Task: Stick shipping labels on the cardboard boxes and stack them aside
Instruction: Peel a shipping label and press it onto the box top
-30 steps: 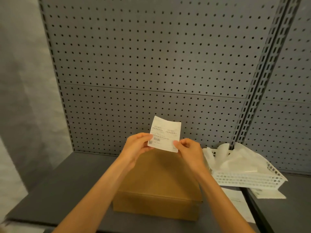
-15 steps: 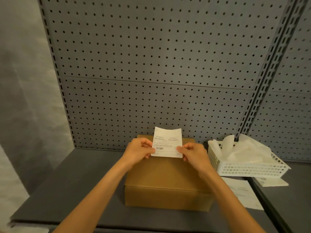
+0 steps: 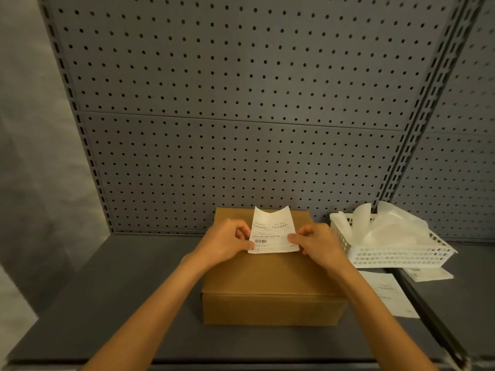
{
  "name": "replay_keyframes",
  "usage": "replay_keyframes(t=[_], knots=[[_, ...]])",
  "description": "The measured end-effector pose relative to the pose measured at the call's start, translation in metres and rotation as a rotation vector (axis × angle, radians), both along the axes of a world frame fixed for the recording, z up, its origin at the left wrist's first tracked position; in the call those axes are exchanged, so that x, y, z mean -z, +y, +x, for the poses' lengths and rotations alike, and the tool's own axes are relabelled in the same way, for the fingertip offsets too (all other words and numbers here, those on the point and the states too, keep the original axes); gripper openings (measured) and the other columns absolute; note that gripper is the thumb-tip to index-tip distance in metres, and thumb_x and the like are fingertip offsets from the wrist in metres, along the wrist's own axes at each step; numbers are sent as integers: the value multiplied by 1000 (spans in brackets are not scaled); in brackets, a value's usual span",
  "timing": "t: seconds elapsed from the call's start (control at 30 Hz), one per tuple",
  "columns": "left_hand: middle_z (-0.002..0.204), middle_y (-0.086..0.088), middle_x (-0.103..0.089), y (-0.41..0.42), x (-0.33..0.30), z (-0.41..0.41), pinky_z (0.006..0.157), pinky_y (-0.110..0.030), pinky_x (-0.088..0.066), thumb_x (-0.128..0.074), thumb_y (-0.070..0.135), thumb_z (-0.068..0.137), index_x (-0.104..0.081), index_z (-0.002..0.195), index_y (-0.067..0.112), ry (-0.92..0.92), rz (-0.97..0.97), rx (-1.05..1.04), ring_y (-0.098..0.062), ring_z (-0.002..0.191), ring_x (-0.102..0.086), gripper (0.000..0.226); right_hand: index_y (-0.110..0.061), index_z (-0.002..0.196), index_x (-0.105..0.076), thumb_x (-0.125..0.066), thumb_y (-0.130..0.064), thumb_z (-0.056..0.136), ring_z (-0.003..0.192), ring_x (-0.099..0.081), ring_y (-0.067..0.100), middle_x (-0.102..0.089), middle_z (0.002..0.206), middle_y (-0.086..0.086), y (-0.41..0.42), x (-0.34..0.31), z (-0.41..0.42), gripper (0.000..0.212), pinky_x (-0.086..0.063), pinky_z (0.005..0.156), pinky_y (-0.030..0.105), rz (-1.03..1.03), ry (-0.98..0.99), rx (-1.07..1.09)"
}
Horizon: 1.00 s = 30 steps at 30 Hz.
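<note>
1. Left hand [image 3: 226, 243] pinching the left edge of the shipping label [image 3: 273, 231].
2. Label poised over the cardboard box [image 3: 270, 285] on the bench [image 3: 120, 303], long axis running away, barcode end nearest, far end curling up.
3. Right hand [image 3: 318, 243] pinching the right edge.
4. Sticking step, seemingly: next, lower squarely and smooth flat.

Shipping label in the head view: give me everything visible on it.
The shipping label is a white paper rectangle with dark print: two boxed text fields near the top, finer lines below, a barcode at lower left. The text is too small to read. It is held over the cardboard box, top edge curling up. The left hand pinches its left edge, the right hand its right edge. Whether its lower edge touches the box cannot be told.
</note>
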<state>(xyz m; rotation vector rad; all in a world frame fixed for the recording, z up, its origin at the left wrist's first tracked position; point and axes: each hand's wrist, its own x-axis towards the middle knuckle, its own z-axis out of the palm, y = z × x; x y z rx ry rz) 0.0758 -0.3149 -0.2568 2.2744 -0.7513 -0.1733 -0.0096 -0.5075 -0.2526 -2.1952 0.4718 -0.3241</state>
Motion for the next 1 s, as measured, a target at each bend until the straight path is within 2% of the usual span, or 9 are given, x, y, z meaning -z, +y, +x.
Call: replay_keyframes(t=[0.2,0.3,0.4,0.57,0.7,0.83,1.0], knots=[[78,12,-62,1,4,-2,70,-21,-49,-72,29,82,-62,91,27,-49,21,2,-2,69,-57,13,-18,68,-66,-67,-26,87,56,-55,7,-64,66,-6,1,1,-1,21,-44,56,16,-17,6,-9],[76,12,-61,1,5,-3,64,-18,-45,-71,28,82,-60,88,29,-54,12,5,-2,66,-55,12,-18,69,-66,-67,-25,87,56,-54,5,-63,66,-7,0,1,-2,19,-41,52,12,-9,3,-22],[76,11,-60,0,8,-3,63,-20,-44,-70,30,83,-60,88,30,-64,21,-6,-3,66,-54,11,-19,70,-64,-66,-25,88,56,-54,4,-62,66,-8,0,2,-3,19,-39,51,8,-2,-5,-32],[87,13,-53,0,11,-2,69,-21,-43,-68,40,83,-59,90,32,-156,86,-44,-5,80,-52,14,-14,75,-68,-66,-25,87,58,-57,5,-65,70,-6,-1,7,-5,16,-44,54,11,38,-48,-38],[89,13,-49,-2,13,-2,66,-22,-37,-66,44,82,-57,93,27,-203,123,-78,-7,84,-49,22,-11,79,-70,-67,-25,87,58,-57,5,-66,70,-4,-3,8,-5,16,-44,56,10,43,-56,-38],[92,10,-47,-1,15,3,71,-26,-35,-66,48,79,-55,98,22,-221,148,-116,-12,93,-46,34,-13,75,-69,-67,-25,86,56,-56,4,-66,68,-4,-4,10,-5,16,-43,55,10,47,-77,-38],[95,7,-50,-4,19,10,78,-29,-40,-60,48,83,-55,95,21,-277,163,-152,-15,96,-46,31,-16,72,-68,-68,-25,86,56,-56,4,-66,66,-4,-3,12,-8,17,-44,57,13,49,-106,-46]])
